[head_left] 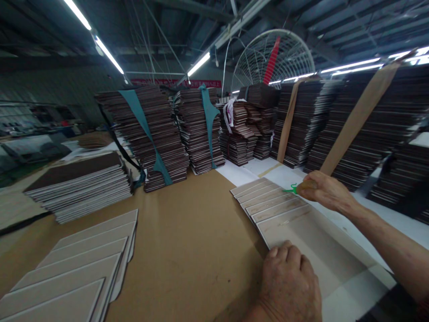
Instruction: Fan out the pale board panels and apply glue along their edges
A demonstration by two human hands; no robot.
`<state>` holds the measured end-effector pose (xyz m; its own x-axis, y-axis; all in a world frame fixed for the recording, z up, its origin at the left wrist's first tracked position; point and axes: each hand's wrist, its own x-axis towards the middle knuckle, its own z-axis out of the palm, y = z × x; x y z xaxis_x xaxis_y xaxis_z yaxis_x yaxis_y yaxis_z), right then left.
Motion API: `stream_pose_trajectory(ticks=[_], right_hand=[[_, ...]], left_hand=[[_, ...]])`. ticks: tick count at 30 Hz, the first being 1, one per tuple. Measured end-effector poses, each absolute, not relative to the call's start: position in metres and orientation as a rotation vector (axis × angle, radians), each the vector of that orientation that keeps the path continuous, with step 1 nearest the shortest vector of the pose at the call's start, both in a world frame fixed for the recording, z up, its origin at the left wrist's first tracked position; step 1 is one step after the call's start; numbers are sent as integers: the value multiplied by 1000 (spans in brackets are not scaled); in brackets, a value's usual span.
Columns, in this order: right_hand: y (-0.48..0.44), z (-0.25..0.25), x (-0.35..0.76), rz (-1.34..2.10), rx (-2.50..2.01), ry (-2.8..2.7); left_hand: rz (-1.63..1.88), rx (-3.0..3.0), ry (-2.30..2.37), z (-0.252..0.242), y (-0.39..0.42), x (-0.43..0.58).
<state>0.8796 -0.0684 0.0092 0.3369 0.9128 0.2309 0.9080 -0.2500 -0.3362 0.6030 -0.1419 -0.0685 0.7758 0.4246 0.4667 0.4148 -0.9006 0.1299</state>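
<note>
My right hand is closed around an amber-brown squeeze bottle with a thin green nozzle. The nozzle points left, just over the far part of a fanned row of beige panels. Shiny wet streaks run across several of these panels. My left hand presses on the near left edge of the closest beige panel, its fingers curled and close together. My left thumb is hidden.
Another fan of beige panels lies on the brown tabletop at left. Behind it is a low pile of dark-faced boards. Tall strapped stacks of brown boards line the back and right. A large caged fan stands beyond.
</note>
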Motion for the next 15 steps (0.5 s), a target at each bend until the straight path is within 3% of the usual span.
stream_pose_trajectory(ticks=[15], right_hand=[[-43,17,805,290,-1759,-1805]], left_hand=[[858,2976,668,-73,-142,604]])
